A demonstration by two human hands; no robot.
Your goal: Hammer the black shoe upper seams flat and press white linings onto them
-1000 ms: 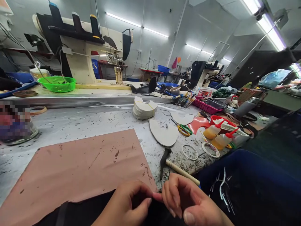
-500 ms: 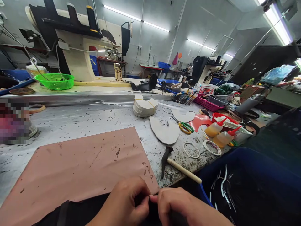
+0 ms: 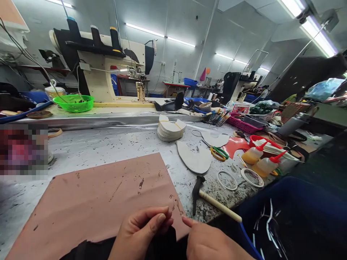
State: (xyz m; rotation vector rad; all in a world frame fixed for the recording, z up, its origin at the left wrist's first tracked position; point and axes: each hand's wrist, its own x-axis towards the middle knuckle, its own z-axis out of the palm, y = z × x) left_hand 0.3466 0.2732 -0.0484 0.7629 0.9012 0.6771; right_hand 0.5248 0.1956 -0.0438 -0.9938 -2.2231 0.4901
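Note:
My left hand point(image 3: 146, 231) is closed at the bottom centre, with the thumb pressed against the fingertips. Whatever lies in that pinch is too small or hidden to make out. Close to its right, my right hand point(image 3: 214, 240) is curled, one fingertip pointing left toward the pinch; the other fingers are hidden from view. A small gap separates the two hands. Black material point(image 3: 165, 245) shows below and between them, along the near edge of a brown sheet point(image 3: 108, 202). Just beyond my right hand lies a hammer point(image 3: 219, 206) with a pale wooden handle.
White U-shaped pieces point(image 3: 193, 159) and a banded stack point(image 3: 170, 131) lie ahead. Scissors point(image 3: 219, 153), tape rolls point(image 3: 227, 180) and red-tipped bottles point(image 3: 267, 164) sit to the right. A blue bin point(image 3: 292, 206) stands by the table edge. A sewing machine point(image 3: 94, 79) stands behind.
My hands have come apart from fingertip contact, the right one now slightly away from the left. The view has shifted, so the bench appears lower and farther right.

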